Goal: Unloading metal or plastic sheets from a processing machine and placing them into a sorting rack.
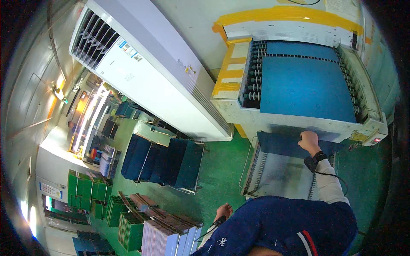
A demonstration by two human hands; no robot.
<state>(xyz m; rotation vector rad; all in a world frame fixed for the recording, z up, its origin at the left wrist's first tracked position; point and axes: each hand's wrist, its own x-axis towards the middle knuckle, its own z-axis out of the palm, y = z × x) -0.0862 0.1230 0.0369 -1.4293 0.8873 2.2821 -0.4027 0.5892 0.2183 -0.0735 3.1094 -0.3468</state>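
Note:
My right hand [308,142] is closed at the upper edge of a dark blue panel [277,144], in front of the machine. The panel leans in a slotted rack [256,170] with toothed sides, below the machine's front wall. Above it, a larger blue panel [305,87] lies flat on the rollers of the conveyor machine [232,104], and another blue panel [299,49] lies behind that one. My left hand [224,210] hangs low beside my body, fingers loosely curled and nothing visible in them. Each wrist wears a dark band with a cable.
A tall white air conditioner [149,72] stands left of the machine. Farther left are a cart of dark blue panels [164,162], green panels [85,190] and stacked pale panels [158,239] on racks. A red-lit switch [376,140] sits at the machine's right front corner.

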